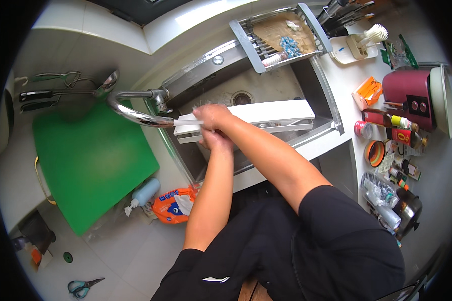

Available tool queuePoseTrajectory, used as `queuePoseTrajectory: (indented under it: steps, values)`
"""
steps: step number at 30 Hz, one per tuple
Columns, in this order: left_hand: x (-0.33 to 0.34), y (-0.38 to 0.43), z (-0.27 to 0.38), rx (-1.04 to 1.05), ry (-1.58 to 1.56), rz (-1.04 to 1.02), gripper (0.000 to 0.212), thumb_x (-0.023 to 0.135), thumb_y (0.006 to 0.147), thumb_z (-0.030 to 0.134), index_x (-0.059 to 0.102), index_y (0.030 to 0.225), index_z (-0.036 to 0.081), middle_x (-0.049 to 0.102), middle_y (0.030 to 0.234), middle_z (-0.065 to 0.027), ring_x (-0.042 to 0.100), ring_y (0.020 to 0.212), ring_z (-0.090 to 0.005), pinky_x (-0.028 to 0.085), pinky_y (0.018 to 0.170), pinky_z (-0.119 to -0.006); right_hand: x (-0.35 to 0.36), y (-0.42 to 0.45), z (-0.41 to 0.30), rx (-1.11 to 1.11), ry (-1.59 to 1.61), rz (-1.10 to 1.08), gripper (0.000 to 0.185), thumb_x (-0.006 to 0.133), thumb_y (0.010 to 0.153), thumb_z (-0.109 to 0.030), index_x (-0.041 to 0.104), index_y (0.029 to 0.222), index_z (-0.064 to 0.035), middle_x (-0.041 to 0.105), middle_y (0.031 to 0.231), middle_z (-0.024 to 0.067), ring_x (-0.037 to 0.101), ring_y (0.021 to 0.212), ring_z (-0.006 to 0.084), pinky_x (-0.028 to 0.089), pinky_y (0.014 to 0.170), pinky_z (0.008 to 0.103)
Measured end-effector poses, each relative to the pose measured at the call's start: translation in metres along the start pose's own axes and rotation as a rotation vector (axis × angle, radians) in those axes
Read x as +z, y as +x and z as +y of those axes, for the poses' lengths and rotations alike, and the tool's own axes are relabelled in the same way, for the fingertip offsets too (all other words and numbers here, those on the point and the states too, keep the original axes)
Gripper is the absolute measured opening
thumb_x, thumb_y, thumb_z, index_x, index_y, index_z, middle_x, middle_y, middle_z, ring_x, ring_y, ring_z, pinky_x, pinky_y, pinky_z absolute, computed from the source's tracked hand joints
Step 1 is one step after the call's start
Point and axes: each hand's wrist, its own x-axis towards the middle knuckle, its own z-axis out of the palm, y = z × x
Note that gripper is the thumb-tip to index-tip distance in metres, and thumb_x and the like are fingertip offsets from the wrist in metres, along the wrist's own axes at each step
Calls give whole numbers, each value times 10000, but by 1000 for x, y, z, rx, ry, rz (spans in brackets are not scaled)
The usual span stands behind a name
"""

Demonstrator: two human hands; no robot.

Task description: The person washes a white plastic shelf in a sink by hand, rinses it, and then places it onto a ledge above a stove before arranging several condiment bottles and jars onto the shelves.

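Water runs from the curved metal faucet [143, 116] onto my right hand [213, 116], which is blurred. Just below it, my left hand [215, 140] is close against it, fingers partly hidden. Both are at the left part of a long white panel-like piece [275, 111] lying across the stainless steel sink [312, 82]. A narrower white strip or tray edge [286, 128] runs along its near side. Whether either hand grips the white piece cannot be told, as the fingers are covered and blurred. The drain [242, 98] shows behind it.
A rack [247, 49] holding brown paper spans the sink's far right. To the left lies a green cutting board [90, 165], near a blue pump bottle [147, 192] and an orange wipes pack [173, 207]. Bottles [376, 117] line the right counter. Scissors [83, 288] lie lower left.
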Motion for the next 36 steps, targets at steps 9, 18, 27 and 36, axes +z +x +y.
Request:
queuePoseTrajectory:
  steps: [9,18,27,36]
  values:
    - [24,4,10,350,203,602,227,678,844,133,532,986,32,548,759,-33,457,539,-111,303,425,-248,-49,-73,105,212,-339,-7,791,344,986,-683,537,1458,-78,580,1452,156,513,1375,308,368,1158,420]
    - [13,18,7,222,222,476,133,663,894,210,570,925,120,547,778,3,421,551,-81,290,451,-256,-78,-168,234,875,1028,200,601,606,960,-445,542,1440,-89,575,1416,146,641,1147,309,516,985,474]
    - [-2,39,-16,149,241,293,403,482,1000,374,637,1244,92,725,1163,-48,714,1027,-245,587,858,-388,-95,-197,183,298,1525,488,621,627,861,-69,444,1450,-143,592,1246,58,641,1027,171,572,743,309]
    - [1,10,-39,355,1369,271,922,699,895,432,269,1552,-51,122,1611,-386,209,1516,-448,218,1227,-473,-101,-194,86,186,1456,546,641,696,750,46,431,1298,-154,588,889,18,578,654,83,417,438,225]
